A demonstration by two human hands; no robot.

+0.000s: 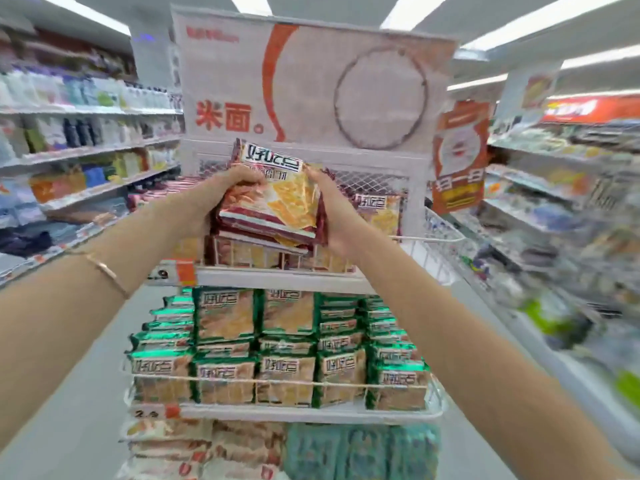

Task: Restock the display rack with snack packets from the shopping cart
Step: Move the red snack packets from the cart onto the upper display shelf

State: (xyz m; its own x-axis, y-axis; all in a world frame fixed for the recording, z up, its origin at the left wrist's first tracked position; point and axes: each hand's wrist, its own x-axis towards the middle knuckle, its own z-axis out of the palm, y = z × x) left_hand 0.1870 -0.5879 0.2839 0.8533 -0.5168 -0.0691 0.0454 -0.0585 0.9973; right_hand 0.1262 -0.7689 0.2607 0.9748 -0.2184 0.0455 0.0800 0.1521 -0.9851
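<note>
Red packets (273,206), perhaps four, at rack (277,277)

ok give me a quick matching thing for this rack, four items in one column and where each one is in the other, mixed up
Things:
1 red packets
2 green packets
3 bracelet
4 sign

Places:
A top of the rack
B left wrist
C second shelf
D gripped between left hand and right hand

Pairs: 1-D, 2-C, 3-B, 4-A
</note>
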